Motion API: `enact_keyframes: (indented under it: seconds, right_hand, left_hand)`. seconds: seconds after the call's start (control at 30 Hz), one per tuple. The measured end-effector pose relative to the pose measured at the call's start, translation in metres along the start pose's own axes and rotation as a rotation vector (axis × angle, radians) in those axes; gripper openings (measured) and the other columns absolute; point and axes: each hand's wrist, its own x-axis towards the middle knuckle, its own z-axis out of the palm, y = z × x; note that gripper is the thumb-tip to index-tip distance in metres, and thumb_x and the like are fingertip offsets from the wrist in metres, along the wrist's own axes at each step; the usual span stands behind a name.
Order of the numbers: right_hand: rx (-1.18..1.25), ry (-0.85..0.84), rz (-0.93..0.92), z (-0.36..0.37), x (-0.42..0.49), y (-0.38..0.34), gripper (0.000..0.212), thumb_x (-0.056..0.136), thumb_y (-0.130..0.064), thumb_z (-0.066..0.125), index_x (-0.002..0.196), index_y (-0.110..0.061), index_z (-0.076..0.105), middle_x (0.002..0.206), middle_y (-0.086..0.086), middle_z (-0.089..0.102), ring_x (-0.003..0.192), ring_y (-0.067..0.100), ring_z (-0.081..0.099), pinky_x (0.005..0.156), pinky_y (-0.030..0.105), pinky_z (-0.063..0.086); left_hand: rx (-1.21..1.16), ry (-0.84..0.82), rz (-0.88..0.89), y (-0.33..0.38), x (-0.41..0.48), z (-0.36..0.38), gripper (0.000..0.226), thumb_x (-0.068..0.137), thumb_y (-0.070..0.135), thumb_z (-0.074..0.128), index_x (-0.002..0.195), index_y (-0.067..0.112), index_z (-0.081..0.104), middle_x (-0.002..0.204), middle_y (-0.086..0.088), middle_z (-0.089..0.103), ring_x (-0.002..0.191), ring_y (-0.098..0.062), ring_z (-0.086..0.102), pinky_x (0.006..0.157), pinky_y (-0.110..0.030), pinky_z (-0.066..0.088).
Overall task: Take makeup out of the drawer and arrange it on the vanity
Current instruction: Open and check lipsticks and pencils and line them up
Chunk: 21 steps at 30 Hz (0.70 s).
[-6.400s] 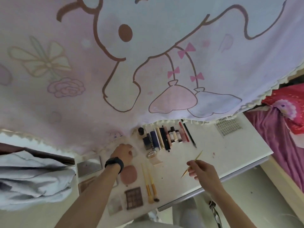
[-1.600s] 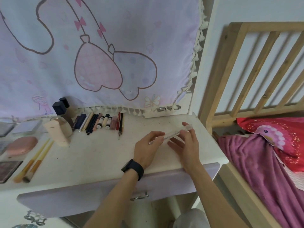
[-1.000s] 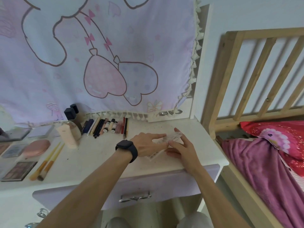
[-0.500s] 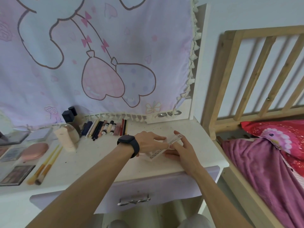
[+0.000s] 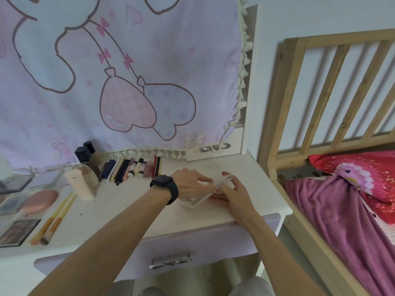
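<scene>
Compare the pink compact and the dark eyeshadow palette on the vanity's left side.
Shape: the pink compact is a rounded oval; the dark eyeshadow palette is rectangular. Colour: the compact is plain pink, the palette shows a grid of brownish pans. Place: the compact lies farther back, the palette near the front edge. Both lie flat on the vanity, left of the brushes.

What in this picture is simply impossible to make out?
Head view:
- The clear case: mostly covered by the left hand and right hand holding it; contents unreadable.
- Labels on the tubes in the back row: too small.
- Inside of the drawer: hidden behind its front.
- The eyeshadow palette: cut off by the left edge.
</scene>
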Motion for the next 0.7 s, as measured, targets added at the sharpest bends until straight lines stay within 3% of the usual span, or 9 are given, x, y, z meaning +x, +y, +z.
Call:
enact_keyframes:
  seconds: [0.07, 0.2, 0.33, 0.43, 0.53, 0.6, 0.7]
  right_hand:
    - [0.002, 0.003, -0.002, -0.001, 0.000, 0.000, 0.047, 0.095, -0.004, 0.055, 0.139, -0.018, 0.044, 0.104, 0.009, 0.077, 0.095, 0.027, 0.075, 0.075, 0.023, 0.058]
    - [0.001, 0.021, 0.009, -0.001, 0.000, 0.001, 0.047, 0.094, 0.000, 0.053, 0.137, -0.017, 0.046, 0.103, 0.011, 0.077, 0.093, 0.028, 0.076, 0.074, 0.026, 0.060]
    - [-0.009, 0.042, 0.023, -0.001, 0.001, 0.001, 0.049, 0.092, 0.003, 0.051, 0.137, -0.016, 0.046, 0.109, 0.016, 0.074, 0.092, 0.027, 0.075, 0.070, 0.026, 0.059]
    - [-0.006, 0.052, 0.035, -0.001, 0.001, 0.002, 0.050, 0.093, 0.002, 0.053, 0.138, -0.018, 0.044, 0.103, 0.014, 0.076, 0.091, 0.025, 0.076, 0.071, 0.025, 0.057]
    - [0.019, 0.054, 0.041, 0.000, 0.000, 0.001, 0.052, 0.093, 0.003, 0.052, 0.139, -0.019, 0.041, 0.102, 0.015, 0.076, 0.090, 0.025, 0.076, 0.070, 0.023, 0.057]
    - [0.010, 0.063, 0.036, 0.000, 0.001, 0.002, 0.052, 0.093, 0.003, 0.053, 0.139, -0.019, 0.041, 0.099, 0.011, 0.078, 0.090, 0.023, 0.076, 0.069, 0.021, 0.057]
    - [-0.007, 0.094, 0.026, -0.001, 0.003, 0.005, 0.053, 0.092, 0.004, 0.054, 0.138, -0.020, 0.043, 0.103, 0.009, 0.077, 0.091, 0.020, 0.076, 0.069, 0.020, 0.056]
  left_hand:
    - [0.013, 0.006, 0.006, 0.002, 0.002, 0.001, 0.054, 0.085, 0.073, 0.049, 0.135, 0.051, 0.053, 0.104, 0.008, 0.070, 0.079, -0.012, 0.064, 0.077, -0.026, 0.054]
    - [0.104, 0.020, 0.028, 0.006, 0.002, -0.001, 0.062, 0.085, 0.074, 0.048, 0.138, 0.043, 0.053, 0.104, 0.001, 0.071, 0.075, -0.015, 0.059, 0.070, -0.027, 0.051]
    - [0.227, 0.013, 0.060, 0.015, 0.002, -0.001, 0.064, 0.089, 0.069, 0.047, 0.142, 0.035, 0.052, 0.125, -0.003, 0.066, 0.098, -0.022, 0.062, 0.083, -0.032, 0.053]
    - [0.182, 0.032, 0.077, 0.010, 0.002, -0.005, 0.055, 0.093, 0.064, 0.044, 0.140, 0.037, 0.054, 0.121, 0.001, 0.069, 0.089, -0.018, 0.063, 0.083, -0.029, 0.053]
    - [0.085, 0.064, 0.081, 0.000, 0.001, -0.011, 0.045, 0.097, 0.058, 0.043, 0.135, 0.039, 0.058, 0.126, 0.007, 0.067, 0.101, -0.011, 0.065, 0.083, -0.021, 0.046]
    - [-0.001, 0.107, 0.072, -0.007, 0.001, -0.012, 0.040, 0.098, 0.053, 0.046, 0.129, 0.035, 0.063, 0.116, 0.006, 0.070, 0.095, -0.009, 0.062, 0.077, -0.020, 0.044]
    - [-0.200, 0.205, 0.034, -0.017, 0.002, -0.015, 0.036, 0.100, 0.047, 0.045, 0.115, 0.026, 0.069, 0.103, 0.003, 0.072, 0.084, -0.016, 0.067, 0.070, -0.031, 0.054]
